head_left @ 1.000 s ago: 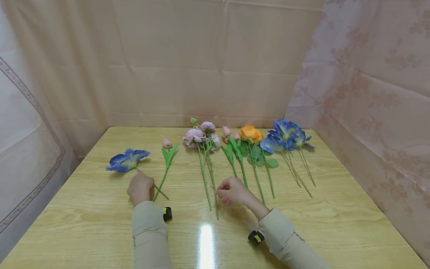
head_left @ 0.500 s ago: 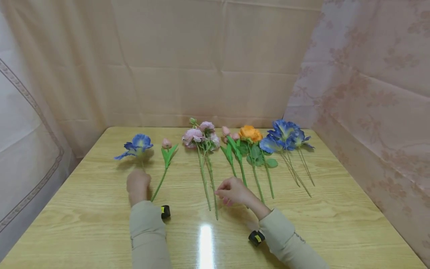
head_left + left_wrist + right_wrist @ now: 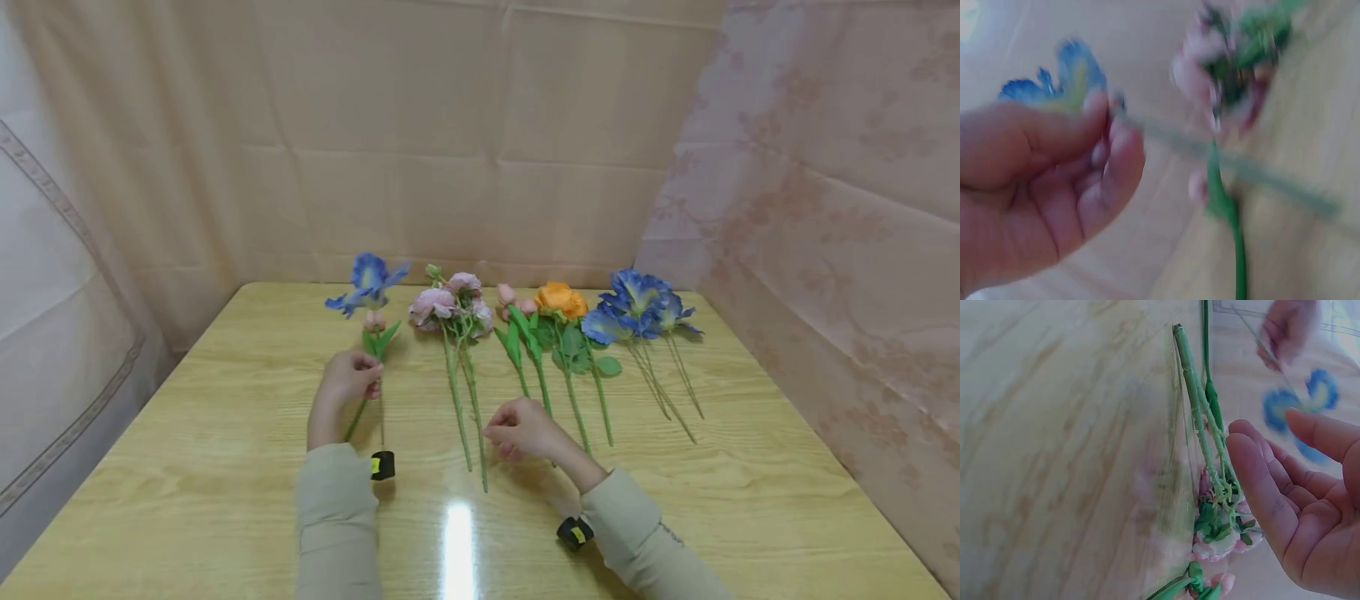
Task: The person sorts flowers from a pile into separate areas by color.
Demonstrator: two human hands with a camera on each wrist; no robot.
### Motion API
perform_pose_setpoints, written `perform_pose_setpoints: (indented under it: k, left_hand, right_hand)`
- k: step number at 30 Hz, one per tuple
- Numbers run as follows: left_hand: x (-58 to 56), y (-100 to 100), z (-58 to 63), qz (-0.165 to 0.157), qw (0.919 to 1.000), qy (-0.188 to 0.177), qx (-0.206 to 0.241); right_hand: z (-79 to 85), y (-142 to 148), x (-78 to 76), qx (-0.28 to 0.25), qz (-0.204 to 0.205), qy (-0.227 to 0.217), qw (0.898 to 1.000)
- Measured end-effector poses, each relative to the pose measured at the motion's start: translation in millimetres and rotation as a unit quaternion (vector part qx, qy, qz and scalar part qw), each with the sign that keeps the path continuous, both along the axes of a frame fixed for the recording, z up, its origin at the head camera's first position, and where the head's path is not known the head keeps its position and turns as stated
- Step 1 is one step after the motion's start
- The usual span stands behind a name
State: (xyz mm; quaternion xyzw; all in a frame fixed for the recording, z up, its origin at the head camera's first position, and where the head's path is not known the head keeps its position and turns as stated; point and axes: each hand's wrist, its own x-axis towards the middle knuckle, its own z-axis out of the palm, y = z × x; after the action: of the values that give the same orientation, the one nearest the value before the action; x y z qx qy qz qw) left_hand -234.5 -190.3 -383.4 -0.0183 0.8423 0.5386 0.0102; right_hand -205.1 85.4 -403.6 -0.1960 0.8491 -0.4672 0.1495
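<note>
My left hand [image 3: 347, 382] pinches the thin stem of a blue flower [image 3: 367, 287] between thumb and fingertips. Its bloom stands raised over a single pink tulip [image 3: 381, 342], which lies on the table partly behind the hand. In the left wrist view the held stem [image 3: 1241, 167] slants down to the right, blurred. My right hand [image 3: 522, 427] holds nothing, its fingers loosely bent near the lower stems of the lilac flowers [image 3: 432, 305]. In the right wrist view those lilac flowers [image 3: 1216, 540] lie beside the right hand [image 3: 1310, 519].
Right of the lilac flowers lie pink tulips [image 3: 513, 342], an orange flower [image 3: 561, 300] with green leaves and several blue flowers [image 3: 637, 304]. A black device with a yellow mark [image 3: 382, 465] sits by each wrist. Curtains [image 3: 465, 167] close off the wooden table [image 3: 225, 500] behind.
The left hand has lifted the blue flower from the table's left side and carried it rightward, turning it upright over the single tulip. The right hand has stayed in place.
</note>
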Motion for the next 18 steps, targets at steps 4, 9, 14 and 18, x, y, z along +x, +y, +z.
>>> perform_pose_setpoints:
  k: [4,9,14,18]
  left_hand:
    - [-4.9,22.3,7.9,-0.138,0.9878,0.026,0.066]
    - [-3.2,40.0,14.7,-0.23,0.9689,0.055,0.073]
    - [0.9,51.0,21.8,-0.262,0.9598,0.075,0.068]
    - [3.4,59.4,25.4,-0.292,0.9499,0.086,0.071]
  right_hand:
    - [0.1,0.0,0.5,0.0,0.001,0.003,1.0]
    - [-0.9,0.7,1.2,0.004,0.02,0.01,1.0]
    - [-2.2,2.0,1.3,0.0,0.045,0.014,0.999]
    - [-0.5,1.2,3.0,-0.02,0.078,0.019,0.997]
